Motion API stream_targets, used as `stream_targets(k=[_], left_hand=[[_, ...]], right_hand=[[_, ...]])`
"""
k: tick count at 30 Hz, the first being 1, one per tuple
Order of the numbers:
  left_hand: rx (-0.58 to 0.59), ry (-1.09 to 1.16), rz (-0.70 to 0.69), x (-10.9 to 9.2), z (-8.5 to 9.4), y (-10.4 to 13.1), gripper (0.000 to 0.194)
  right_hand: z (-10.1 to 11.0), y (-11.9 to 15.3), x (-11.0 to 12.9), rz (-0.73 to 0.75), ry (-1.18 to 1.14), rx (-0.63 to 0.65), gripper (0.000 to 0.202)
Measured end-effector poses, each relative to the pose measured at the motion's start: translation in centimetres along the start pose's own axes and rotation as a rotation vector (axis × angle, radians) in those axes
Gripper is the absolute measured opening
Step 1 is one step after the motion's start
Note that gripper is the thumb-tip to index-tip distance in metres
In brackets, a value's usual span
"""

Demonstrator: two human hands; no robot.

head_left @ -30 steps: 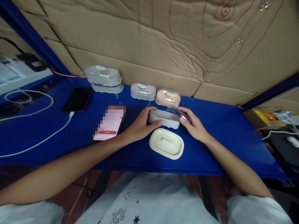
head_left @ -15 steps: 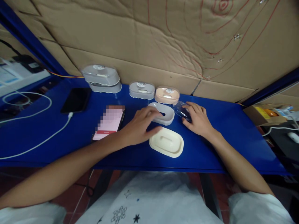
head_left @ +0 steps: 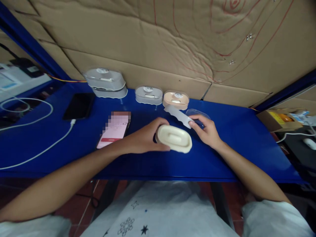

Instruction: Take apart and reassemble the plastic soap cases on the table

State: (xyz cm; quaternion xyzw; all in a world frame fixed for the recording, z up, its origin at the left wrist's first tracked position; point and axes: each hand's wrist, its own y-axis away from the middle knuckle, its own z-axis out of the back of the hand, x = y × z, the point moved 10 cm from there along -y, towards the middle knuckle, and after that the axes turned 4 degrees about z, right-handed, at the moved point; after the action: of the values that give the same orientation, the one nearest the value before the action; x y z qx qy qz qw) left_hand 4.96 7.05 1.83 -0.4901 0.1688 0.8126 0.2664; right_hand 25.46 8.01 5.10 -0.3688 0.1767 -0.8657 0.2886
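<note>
My left hand (head_left: pixel 150 136) grips the cream oval tray (head_left: pixel 176 140) by its left end, thumb on the near side and fingers on the far side. The tray looks lifted and slightly tilted, its raised middle ridge facing me. In my right hand (head_left: pixel 207 131), between thumb and fingers, is the right end of a grey oval ring (head_left: pixel 178 116) with a wavy edge, turned up on its side. A clear plastic lid (head_left: pixel 199 113) lies on the table behind my right hand, partly covered by it.
Behind stand a peach lidded box (head_left: pixel 175 100), a grey lidded box (head_left: pixel 148 96) and a stack of two grey boxes (head_left: pixel 108 82). A lit phone (head_left: pixel 115 128) and a dark phone (head_left: pixel 79 106) on a white cable lie left. A cardboard box (head_left: pixel 278 121) sits right.
My left hand has moved down and taken hold of the cream tray, lifting it. My right hand has left the clear lid and picked up the grey ring, tipping it on its side.
</note>
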Motion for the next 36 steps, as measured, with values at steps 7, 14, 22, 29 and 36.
stream_targets(k=[7,14,22,29,36], left_hand=[[-0.249,0.579,0.2,3.9,2.8,-1.2,0.107],[-0.202,0.658,0.123,2.4,2.5,-1.2,0.094],[-0.233,0.709,0.112,2.9,2.7,-1.6,0.077],[-0.197,0.656,0.105,2.2,2.1,-1.3,0.076],[-0.081,0.518,0.082,1.6,0.4,-1.2,0.085]], right_hand=[[-1.9,0.6,2.7,0.092,-0.138,0.161,0.026],[-3.3,1.1,3.7,0.169,-0.12,0.3,0.026],[-3.9,1.4,5.1,0.232,-0.226,0.336,0.026],[-0.7,-0.2,-0.2,0.141,0.176,0.277,0.052],[0.4,0.6,-7.6,-0.14,0.301,0.321,0.082]])
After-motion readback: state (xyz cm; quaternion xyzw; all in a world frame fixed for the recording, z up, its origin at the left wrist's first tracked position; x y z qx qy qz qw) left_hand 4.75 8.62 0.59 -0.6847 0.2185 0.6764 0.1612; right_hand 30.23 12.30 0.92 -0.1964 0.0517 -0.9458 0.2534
